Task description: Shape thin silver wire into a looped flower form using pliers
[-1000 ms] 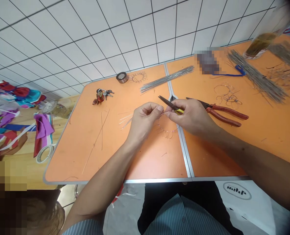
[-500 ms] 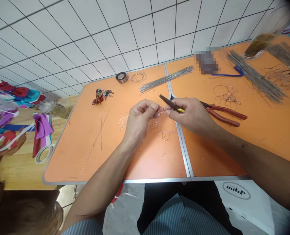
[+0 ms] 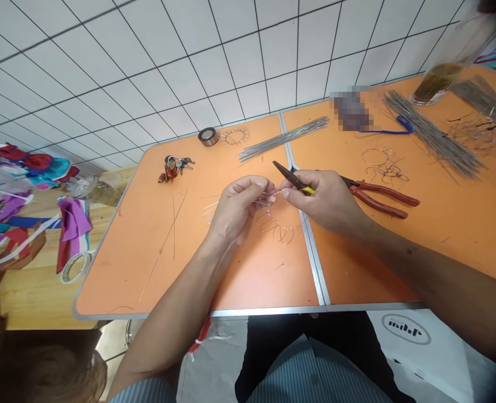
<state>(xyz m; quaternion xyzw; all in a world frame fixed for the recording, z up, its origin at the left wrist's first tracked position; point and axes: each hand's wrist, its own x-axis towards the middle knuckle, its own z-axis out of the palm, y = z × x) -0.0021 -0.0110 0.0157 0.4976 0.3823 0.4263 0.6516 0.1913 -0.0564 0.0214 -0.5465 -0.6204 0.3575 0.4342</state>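
Note:
My left hand [image 3: 245, 204] pinches several thin wires, whose loose ends stick out to the left behind it. From its fingertips hangs a wire ring [image 3: 283, 228] with small loops along its lower edge. My right hand [image 3: 325, 197] is closed around needle-nose pliers [image 3: 288, 174] with a bit of yellow on the handle. The dark jaws point up and left, away from the wire, while the thumb and forefinger touch the ring's upper part. The two hands are close together, and the fingers partly cover the wires.
Red-handled pliers [image 3: 388, 193] lie right of my right hand. Beyond are a wire bundle [image 3: 283, 139], a tape roll [image 3: 208, 136], keys [image 3: 174, 168] and finished-looking wire rings [image 3: 379, 157]. Farther right are a thicker wire bundle [image 3: 436, 134] and a cup [image 3: 436, 84]. A metal seam [image 3: 315, 260] crosses the orange table.
The left fingers have shifted slightly on the wires, the thumb now lying flatter. The right hand keeps the pliers in nearly the same place. The camera view has tilted a little.

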